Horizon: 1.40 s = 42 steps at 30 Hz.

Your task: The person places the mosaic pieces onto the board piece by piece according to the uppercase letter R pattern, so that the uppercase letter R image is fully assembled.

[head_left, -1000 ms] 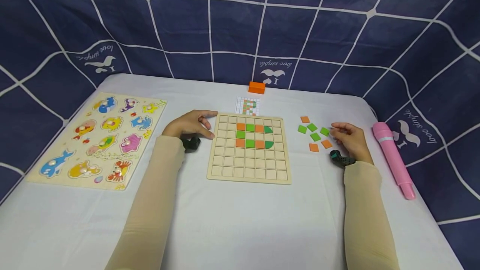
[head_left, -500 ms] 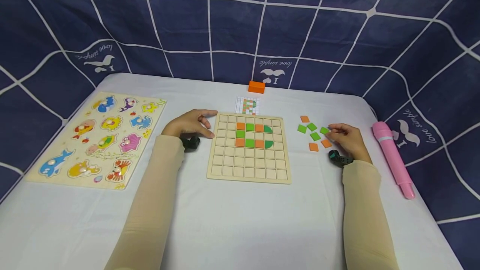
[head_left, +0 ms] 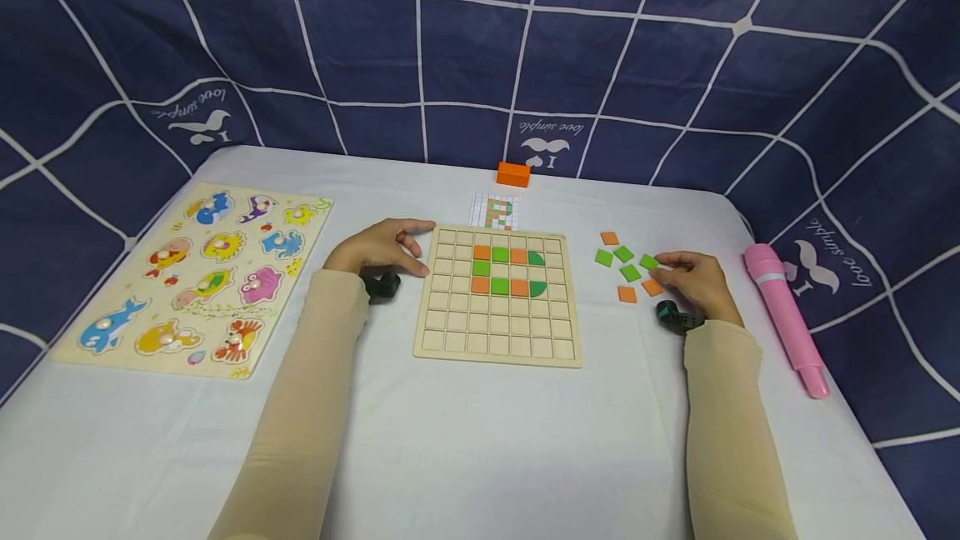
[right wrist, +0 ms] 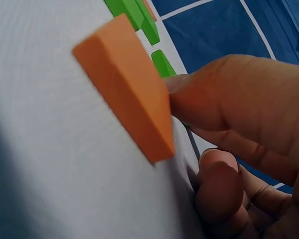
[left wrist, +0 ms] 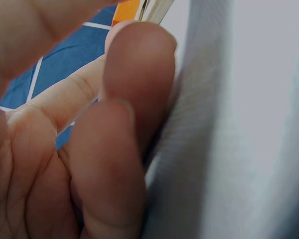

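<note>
A wooden grid board (head_left: pixel 457 348) lies mid-table, with orange, green and half-round dark green pieces set in its cells. My left hand (head_left: pixel 378 246) rests at the board's left side, index finger at the upper corner and thumb lower down. At the right, my right hand (head_left: pixel 697 277) reaches in among several loose tiles. Its index finger and thumb are beside a green tile (head_left: pixel 649 262), still flat on the table. An orange tile (right wrist: pixel 127 89) lies close to the thumb in the right wrist view. The thumb hides part of the green tile there.
A small pattern card (head_left: pixel 495 212) lies behind the board, an orange block (head_left: pixel 513 175) farther back. At the left lies an animal knob puzzle (head_left: pixel 187 273); at the far right, a pink microphone-like rod (head_left: pixel 787 319). Blue checked cloth (head_left: pixel 480 48) rises behind the table.
My right hand has moved slightly left to the green tile, and its thumb has come in between that tile and the orange one. The left hand keeps its place at the board.
</note>
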{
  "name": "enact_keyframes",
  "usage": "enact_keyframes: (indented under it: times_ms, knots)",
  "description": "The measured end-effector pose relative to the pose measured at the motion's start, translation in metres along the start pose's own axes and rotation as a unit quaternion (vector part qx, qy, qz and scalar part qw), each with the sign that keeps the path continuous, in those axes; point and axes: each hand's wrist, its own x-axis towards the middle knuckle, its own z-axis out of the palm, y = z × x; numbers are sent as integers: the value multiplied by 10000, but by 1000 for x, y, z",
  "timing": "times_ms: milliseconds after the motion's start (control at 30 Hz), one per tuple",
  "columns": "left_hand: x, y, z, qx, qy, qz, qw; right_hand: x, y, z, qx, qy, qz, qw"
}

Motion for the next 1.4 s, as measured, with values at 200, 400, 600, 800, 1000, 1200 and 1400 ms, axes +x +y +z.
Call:
enact_keyframes:
  times_ms: [200, 400, 600, 800, 1000, 1200, 1400]
  knots:
    - [-1, 0, -1, 77, 50, -58, 9999, -1, -2, 0, -134, 121, -55, 9998]
    - [-1, 0, 0, 137, 60, -125, 9998, -3, -2, -3, -173, 209, -230, 9994]
    - [-1, -2, 2, 211, 68, -142, 9997, -2, -3, -5, 313, 55, -339, 9989]
    - [0, -2, 2, 176, 82, -107, 9998, 0, -6, -4, 612, 40, -502, 9969]
    - [-1, -2, 1, 131, 62, -66, 9999, 0, -12, -4, 900, 91, -684, 9936]
    - [0, -2, 2, 102, 63, -95, 9999, -2, -21, -3, 1016, -87, -829, 9913]
    - [-1, 0, 2, 213, 81, -119, 9997, -3, -32, 1, 1058, -382, -1053, 9881]
